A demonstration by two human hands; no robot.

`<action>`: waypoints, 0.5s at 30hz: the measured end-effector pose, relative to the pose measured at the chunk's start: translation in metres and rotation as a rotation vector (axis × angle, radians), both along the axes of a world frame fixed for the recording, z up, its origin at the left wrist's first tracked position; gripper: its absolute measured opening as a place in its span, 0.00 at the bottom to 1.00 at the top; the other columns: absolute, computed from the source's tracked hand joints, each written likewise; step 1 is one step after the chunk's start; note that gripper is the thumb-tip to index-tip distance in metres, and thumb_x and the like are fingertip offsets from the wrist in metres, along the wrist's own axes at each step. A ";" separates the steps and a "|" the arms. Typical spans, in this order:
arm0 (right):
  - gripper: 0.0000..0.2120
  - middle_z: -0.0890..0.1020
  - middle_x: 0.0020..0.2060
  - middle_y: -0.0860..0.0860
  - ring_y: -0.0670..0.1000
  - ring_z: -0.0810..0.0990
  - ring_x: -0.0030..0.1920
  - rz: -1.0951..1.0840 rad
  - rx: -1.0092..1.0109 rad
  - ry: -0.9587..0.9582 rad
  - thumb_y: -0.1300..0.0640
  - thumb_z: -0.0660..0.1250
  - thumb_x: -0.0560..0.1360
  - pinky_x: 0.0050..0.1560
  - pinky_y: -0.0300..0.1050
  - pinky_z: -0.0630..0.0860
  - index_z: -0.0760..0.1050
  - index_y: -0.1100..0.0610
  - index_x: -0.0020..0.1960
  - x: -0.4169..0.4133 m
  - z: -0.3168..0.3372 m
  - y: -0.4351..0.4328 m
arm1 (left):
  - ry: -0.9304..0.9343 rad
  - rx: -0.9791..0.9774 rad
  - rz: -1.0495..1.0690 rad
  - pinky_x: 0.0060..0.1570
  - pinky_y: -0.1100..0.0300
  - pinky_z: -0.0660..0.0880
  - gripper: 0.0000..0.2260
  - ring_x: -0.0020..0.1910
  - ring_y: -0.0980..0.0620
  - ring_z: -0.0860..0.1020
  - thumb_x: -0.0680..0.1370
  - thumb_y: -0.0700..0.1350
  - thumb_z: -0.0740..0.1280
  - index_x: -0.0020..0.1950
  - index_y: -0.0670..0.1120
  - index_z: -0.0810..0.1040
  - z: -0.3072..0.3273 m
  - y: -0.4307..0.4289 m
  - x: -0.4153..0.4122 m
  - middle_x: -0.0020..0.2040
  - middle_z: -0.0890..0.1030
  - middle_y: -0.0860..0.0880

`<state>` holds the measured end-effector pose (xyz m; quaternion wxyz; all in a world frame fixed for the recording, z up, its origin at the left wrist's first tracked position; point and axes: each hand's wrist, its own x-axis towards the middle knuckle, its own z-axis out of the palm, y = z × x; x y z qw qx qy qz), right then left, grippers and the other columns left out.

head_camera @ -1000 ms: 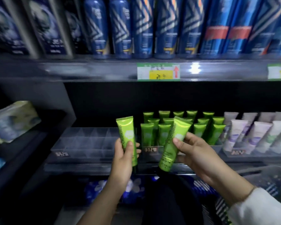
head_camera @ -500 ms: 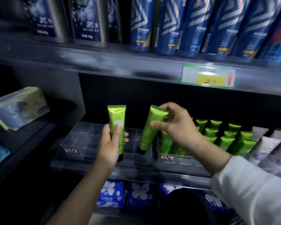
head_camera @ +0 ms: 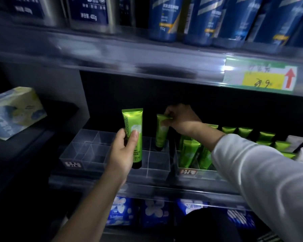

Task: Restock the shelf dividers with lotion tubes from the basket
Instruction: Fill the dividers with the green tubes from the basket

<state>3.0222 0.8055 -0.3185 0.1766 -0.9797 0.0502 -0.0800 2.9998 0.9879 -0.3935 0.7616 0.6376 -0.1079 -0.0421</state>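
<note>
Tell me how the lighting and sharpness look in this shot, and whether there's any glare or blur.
Head view: dim overall, with the back of the shelf bay nearly black; a bright glare spot on the upper shelf edge beside the price tag; that edge and the blue bottles look smeared; the tube in the left hand is sharp enough to read; the wide lens bends the shelf lines.
</note>
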 end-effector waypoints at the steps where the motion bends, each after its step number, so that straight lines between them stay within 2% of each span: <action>1: 0.13 0.80 0.55 0.55 0.57 0.78 0.56 0.003 -0.024 0.014 0.53 0.70 0.71 0.47 0.41 0.68 0.78 0.54 0.54 0.003 -0.003 -0.001 | -0.003 -0.005 0.001 0.52 0.54 0.72 0.11 0.49 0.54 0.78 0.71 0.59 0.62 0.50 0.58 0.76 -0.002 -0.001 0.001 0.47 0.80 0.55; 5: 0.10 0.79 0.56 0.55 0.58 0.77 0.57 -0.005 -0.128 0.103 0.54 0.66 0.73 0.50 0.44 0.70 0.77 0.52 0.54 0.011 -0.013 -0.005 | -0.017 -0.032 -0.024 0.50 0.58 0.71 0.12 0.47 0.58 0.78 0.71 0.57 0.62 0.51 0.55 0.76 -0.003 -0.004 0.003 0.45 0.81 0.57; 11: 0.08 0.81 0.55 0.53 0.57 0.78 0.56 -0.019 -0.195 0.139 0.56 0.63 0.74 0.56 0.46 0.74 0.79 0.48 0.49 0.021 -0.017 -0.014 | -0.021 -0.020 -0.049 0.57 0.54 0.72 0.15 0.50 0.56 0.77 0.71 0.57 0.62 0.55 0.53 0.75 -0.007 -0.006 0.005 0.49 0.80 0.55; 15: 0.08 0.81 0.54 0.52 0.56 0.79 0.55 0.017 -0.176 0.129 0.57 0.65 0.73 0.56 0.45 0.74 0.80 0.49 0.50 0.017 -0.015 -0.014 | -0.023 -0.006 -0.043 0.49 0.60 0.71 0.10 0.46 0.60 0.78 0.74 0.54 0.61 0.53 0.54 0.75 -0.010 -0.006 0.004 0.45 0.81 0.56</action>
